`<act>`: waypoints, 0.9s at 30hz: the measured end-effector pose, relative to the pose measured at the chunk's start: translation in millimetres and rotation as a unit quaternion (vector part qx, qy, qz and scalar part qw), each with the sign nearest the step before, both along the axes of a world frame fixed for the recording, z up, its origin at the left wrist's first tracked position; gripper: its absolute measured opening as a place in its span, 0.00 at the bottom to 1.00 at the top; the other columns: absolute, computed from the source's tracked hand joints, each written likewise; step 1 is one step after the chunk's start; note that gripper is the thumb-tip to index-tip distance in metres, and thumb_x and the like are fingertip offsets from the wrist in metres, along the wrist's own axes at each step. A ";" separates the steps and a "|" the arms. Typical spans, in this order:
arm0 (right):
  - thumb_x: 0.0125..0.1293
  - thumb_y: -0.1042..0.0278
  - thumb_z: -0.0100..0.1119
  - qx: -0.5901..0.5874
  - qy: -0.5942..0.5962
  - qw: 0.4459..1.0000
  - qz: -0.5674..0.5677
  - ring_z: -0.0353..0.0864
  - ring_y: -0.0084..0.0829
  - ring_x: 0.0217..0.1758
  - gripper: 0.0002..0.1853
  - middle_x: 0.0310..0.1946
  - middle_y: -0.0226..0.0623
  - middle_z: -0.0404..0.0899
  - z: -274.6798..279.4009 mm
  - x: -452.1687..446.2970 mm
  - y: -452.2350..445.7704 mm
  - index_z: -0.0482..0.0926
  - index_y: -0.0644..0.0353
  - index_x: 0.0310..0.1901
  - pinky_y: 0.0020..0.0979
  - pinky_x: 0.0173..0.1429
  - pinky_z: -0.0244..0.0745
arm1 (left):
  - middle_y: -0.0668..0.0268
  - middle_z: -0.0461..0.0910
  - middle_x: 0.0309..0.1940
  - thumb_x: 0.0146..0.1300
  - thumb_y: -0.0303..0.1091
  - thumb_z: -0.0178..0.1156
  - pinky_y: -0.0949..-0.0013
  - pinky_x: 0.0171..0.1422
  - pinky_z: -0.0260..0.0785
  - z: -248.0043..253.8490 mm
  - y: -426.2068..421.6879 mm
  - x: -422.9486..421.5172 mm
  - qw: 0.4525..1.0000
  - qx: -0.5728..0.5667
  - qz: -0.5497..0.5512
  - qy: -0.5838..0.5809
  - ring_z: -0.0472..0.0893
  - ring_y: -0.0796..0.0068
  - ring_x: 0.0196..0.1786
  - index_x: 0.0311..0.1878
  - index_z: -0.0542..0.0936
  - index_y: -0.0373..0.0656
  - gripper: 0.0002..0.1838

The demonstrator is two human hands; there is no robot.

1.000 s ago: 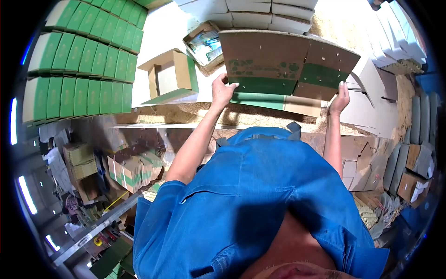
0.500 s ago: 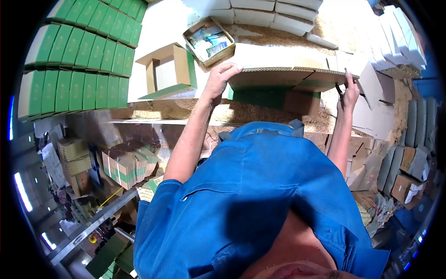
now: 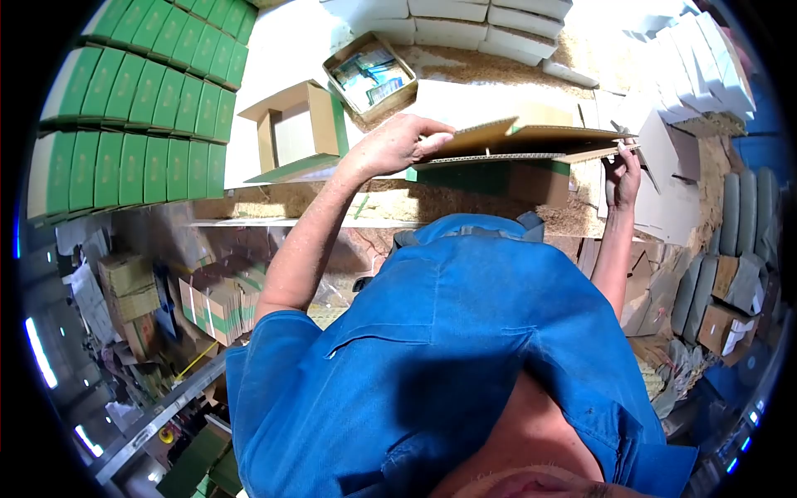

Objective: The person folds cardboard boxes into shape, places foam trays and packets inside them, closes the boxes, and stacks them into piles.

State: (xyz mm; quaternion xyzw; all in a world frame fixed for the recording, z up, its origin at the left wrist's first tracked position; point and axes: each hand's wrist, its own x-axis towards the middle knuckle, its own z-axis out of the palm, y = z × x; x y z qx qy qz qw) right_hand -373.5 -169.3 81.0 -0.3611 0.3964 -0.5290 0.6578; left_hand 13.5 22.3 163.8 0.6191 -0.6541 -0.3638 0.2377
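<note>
Between left hand [image 3: 397, 149], pinching one end, and right hand [image 3: 625, 176], pinching the other, a part-open carton [image 3: 481, 139] stretches lengthwise.

Brown cardboard carton [image 3: 540, 144], apparently part-open, edge up.

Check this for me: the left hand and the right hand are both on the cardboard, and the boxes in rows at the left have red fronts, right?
Not quite: the boxes in rows at the left have green fronts, not red, as the head view shows. The left hand and the right hand are both on the cardboard.
</note>
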 end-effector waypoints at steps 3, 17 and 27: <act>0.63 0.76 0.52 -0.023 -0.022 0.999 0.019 0.73 0.32 0.60 0.32 0.54 0.43 0.73 -6.9 -10.3 -2.6 0.60 0.73 0.69 0.33 0.67 0.67 | 0.58 0.77 0.25 0.73 0.39 0.53 0.65 0.39 0.70 6.7 -6.6 0.0 0.997 -0.060 0.047 -0.033 0.73 0.74 0.29 0.55 0.80 0.37 0.17; 0.63 0.57 0.63 -0.118 0.257 0.959 0.021 0.57 0.41 0.77 0.41 0.70 0.57 0.62 -9.7 103.9 15.1 0.58 0.78 0.69 0.34 0.78 0.50 | 0.47 0.68 0.62 0.65 0.44 0.60 0.53 0.60 0.72 -16.6 -50.2 -49.8 0.959 -0.098 -0.056 -0.259 0.76 0.45 0.55 0.70 0.68 0.46 0.31; 0.57 0.52 0.72 -0.093 0.384 0.915 0.078 0.75 0.42 0.64 0.44 0.58 0.57 0.76 -34.0 89.2 7.8 0.65 0.78 0.65 0.34 0.69 0.67 | 0.49 0.81 0.54 0.48 0.57 0.74 0.58 0.62 0.73 15.1 -52.7 -46.6 0.972 0.129 -0.096 -0.170 0.81 0.54 0.57 0.63 0.77 0.48 0.40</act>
